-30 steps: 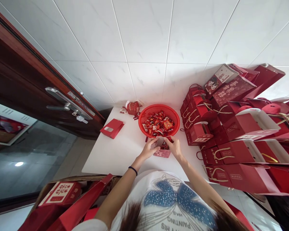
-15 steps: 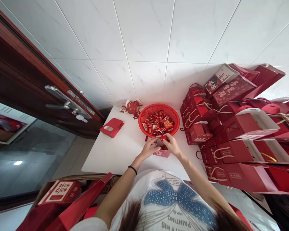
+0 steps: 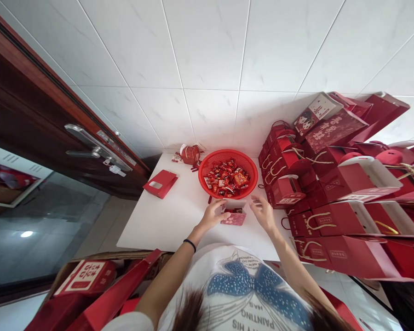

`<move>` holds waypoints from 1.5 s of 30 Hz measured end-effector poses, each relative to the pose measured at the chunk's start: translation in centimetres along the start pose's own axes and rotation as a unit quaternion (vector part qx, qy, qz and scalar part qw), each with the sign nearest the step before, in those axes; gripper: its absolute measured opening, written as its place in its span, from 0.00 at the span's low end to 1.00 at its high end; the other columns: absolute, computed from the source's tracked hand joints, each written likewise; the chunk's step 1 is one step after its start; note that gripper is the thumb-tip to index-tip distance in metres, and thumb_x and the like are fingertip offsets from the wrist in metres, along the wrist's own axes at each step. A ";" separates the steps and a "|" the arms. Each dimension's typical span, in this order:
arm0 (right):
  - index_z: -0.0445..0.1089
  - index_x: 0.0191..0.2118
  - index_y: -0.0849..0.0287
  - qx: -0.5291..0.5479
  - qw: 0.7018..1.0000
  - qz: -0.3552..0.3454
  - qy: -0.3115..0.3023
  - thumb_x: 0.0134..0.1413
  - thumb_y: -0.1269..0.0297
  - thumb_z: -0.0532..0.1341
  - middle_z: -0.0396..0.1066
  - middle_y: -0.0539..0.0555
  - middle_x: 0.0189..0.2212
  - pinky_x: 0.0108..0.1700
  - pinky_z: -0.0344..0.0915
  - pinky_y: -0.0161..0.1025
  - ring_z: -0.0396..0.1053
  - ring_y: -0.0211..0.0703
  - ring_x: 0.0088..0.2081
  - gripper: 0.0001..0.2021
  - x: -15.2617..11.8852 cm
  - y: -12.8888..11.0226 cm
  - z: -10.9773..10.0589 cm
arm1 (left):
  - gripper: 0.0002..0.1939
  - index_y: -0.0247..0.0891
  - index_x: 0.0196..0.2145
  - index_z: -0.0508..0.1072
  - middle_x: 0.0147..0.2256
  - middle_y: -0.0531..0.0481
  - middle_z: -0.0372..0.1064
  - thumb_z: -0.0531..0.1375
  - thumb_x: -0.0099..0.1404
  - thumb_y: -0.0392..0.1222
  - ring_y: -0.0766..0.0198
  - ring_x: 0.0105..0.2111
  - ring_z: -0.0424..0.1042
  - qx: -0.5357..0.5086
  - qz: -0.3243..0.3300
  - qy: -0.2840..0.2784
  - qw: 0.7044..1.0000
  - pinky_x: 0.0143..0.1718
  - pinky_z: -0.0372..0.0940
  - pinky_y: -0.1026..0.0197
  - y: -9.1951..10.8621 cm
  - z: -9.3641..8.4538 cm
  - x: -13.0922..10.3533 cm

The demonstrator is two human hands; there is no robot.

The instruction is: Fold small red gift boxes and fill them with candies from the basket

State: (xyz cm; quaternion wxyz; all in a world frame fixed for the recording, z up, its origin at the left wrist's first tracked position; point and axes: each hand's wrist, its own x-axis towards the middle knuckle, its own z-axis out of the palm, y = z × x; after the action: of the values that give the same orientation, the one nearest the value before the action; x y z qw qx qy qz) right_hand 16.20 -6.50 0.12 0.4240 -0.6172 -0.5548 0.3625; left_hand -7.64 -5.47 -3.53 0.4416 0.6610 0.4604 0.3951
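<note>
My left hand (image 3: 212,216) grips the left side of a small red gift box (image 3: 233,219), with the thumb near its front wall. The box stands open at the top on the white table, and dark red pieces show inside it. Just right of the box, my right hand (image 3: 263,214) is held with fingers apart, not touching it and with nothing visible in them. Directly behind the box sits a round red plastic basket (image 3: 202,181) with many wrapped candies (image 3: 227,178).
A flat red box (image 3: 161,183) with a window lies on the white table (image 3: 141,220) at left. A small round-topped red box (image 3: 190,154) stands by the wall. Stacked red gift boxes (image 3: 345,220) crowd the right side. A carton with red packaging (image 3: 86,276) is at lower left.
My right hand has let go of a red item over the box and moved right, its fingers now apart. My left hand has stayed at the gift box.
</note>
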 end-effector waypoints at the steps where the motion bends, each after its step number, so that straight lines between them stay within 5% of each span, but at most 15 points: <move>1: 0.72 0.49 0.58 0.008 1.000 0.011 -0.004 0.47 0.56 0.62 0.75 0.61 0.46 0.47 0.70 0.48 0.73 0.52 0.45 0.22 -0.4 0.8 0.0 | 0.23 0.41 0.49 0.77 0.49 0.43 0.72 0.70 0.56 0.45 0.54 0.50 0.72 0.011 0.012 -0.003 1.000 0.55 0.67 0.51 0.0 0.0 0.0; 5: 0.67 0.56 0.55 0.072 0.991 0.095 -0.062 0.38 0.56 0.68 0.70 0.62 0.53 0.49 0.69 0.50 0.71 0.54 0.50 0.34 -1.5 3.6 0.9 | 0.13 0.40 0.42 0.80 0.42 0.45 0.75 0.67 0.58 0.39 0.57 0.44 0.75 0.049 0.037 -0.011 0.998 0.49 0.70 0.54 0.3 -0.1 0.2; 9: 0.67 0.56 0.52 0.140 0.978 0.139 -0.068 0.34 0.53 0.72 0.69 0.60 0.54 0.53 0.66 0.51 0.69 0.54 0.53 0.37 -1.5 3.8 1.4 | 0.07 0.39 0.37 0.81 0.37 0.46 0.76 0.67 0.59 0.40 0.59 0.39 0.75 0.039 0.039 -0.005 0.998 0.45 0.70 0.56 1.6 0.0 0.7; 14: 0.70 0.51 0.54 0.255 0.951 0.119 -0.131 0.41 0.49 0.72 0.75 0.58 0.48 0.54 0.66 0.48 0.71 0.52 0.50 0.30 -1.3 -0.1 -0.1 | 0.13 0.40 0.41 0.81 0.39 0.46 0.75 0.67 0.59 0.47 0.60 0.37 0.75 -0.031 0.006 -0.015 0.999 0.38 0.72 0.59 4.9 -0.8 1.6; 20: 0.68 0.53 0.52 0.323 0.926 0.096 -0.171 0.49 0.51 0.70 0.76 0.55 0.44 0.48 0.69 0.45 0.74 0.48 0.43 0.27 -1.3 -4.2 -1.4 | 0.34 0.43 0.61 0.67 0.40 0.48 0.76 0.67 0.58 0.47 0.60 0.35 0.75 -0.143 -0.060 -0.012 0.988 0.39 0.73 0.57 8.2 -1.7 3.0; 24: 0.68 0.51 0.51 0.330 0.930 0.078 -0.143 0.51 0.50 0.69 0.76 0.52 0.40 0.43 0.69 0.40 0.73 0.44 0.38 0.24 -1.6 -5.6 -1.3 | 0.17 0.39 0.42 0.76 0.36 0.50 0.75 0.67 0.57 0.48 0.63 0.32 0.75 -0.133 -0.089 -0.039 0.986 0.35 0.70 0.62 9.7 -2.2 3.4; 27: 0.69 0.47 0.52 0.312 0.940 0.062 -0.122 0.52 0.48 0.68 0.74 0.51 0.37 0.39 0.67 0.37 0.71 0.42 0.36 0.20 -1.9 -6.3 -1.3 | 0.13 0.37 0.31 0.74 0.31 0.52 0.73 0.67 0.56 0.49 0.64 0.29 0.73 -0.106 -0.086 -0.050 0.989 0.32 0.68 0.64 10.5 -2.6 3.3; 32: 0.70 0.37 0.56 0.267 0.957 0.050 -0.098 0.52 0.42 0.65 0.71 0.50 0.32 0.35 0.65 0.34 0.67 0.38 0.32 0.21 -1.7 -7.4 -2.1 | 0.15 0.36 0.28 0.76 0.31 0.50 0.75 0.70 0.53 0.51 0.61 0.32 0.75 -0.093 -0.055 -0.056 0.992 0.35 0.69 0.62 11.8 -3.0 3.1; 35: 0.70 0.41 0.55 0.245 0.957 0.070 -0.137 0.48 0.44 0.68 0.73 0.50 0.31 0.36 0.67 0.36 0.69 0.41 0.33 0.22 -1.1 -8.7 -3.2 | 0.15 0.37 0.27 0.76 0.34 0.48 0.76 0.70 0.53 0.52 0.61 0.34 0.74 -0.097 -0.018 -0.037 0.994 0.35 0.71 0.61 12.7 -2.7 3.1; 40: 0.76 0.34 0.59 0.120 0.966 0.032 -0.228 0.47 0.44 0.67 0.76 0.54 0.31 0.37 0.70 0.42 0.73 0.46 0.33 0.21 0.4 -13.8 -8.7 | 0.18 0.38 0.35 0.77 0.42 0.44 0.76 0.69 0.55 0.55 0.58 0.37 0.76 -0.148 0.008 -0.038 0.988 0.40 0.75 0.56 14.9 -2.0 3.4; 42: 0.77 0.32 0.58 0.063 0.988 -0.017 -0.139 0.46 0.46 0.69 0.76 0.54 0.29 0.35 0.70 0.43 0.73 0.46 0.31 0.18 1.5 -16.7 -12.9 | 0.20 0.39 0.41 0.77 0.50 0.42 0.74 0.69 0.56 0.54 0.54 0.46 0.76 -0.177 0.040 -0.024 0.983 0.48 0.73 0.53 15.6 -2.1 3.8; 45: 0.78 0.34 0.56 0.020 0.979 -0.108 0.173 0.41 0.53 0.72 0.75 0.53 0.29 0.38 0.70 0.46 0.72 0.44 0.30 0.15 4.2 -20.6 -20.7 | 0.20 0.39 0.44 0.77 0.52 0.40 0.72 0.68 0.58 0.52 0.52 0.50 0.74 -0.185 0.057 0.005 0.981 0.53 0.70 0.52 15.9 -2.6 4.4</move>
State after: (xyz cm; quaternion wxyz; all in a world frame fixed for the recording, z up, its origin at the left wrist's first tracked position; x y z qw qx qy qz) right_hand 27.96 -4.34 27.12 0.5628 -0.5983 -0.5291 0.2132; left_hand -4.76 -3.68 12.77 0.5307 0.5909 0.3432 0.5015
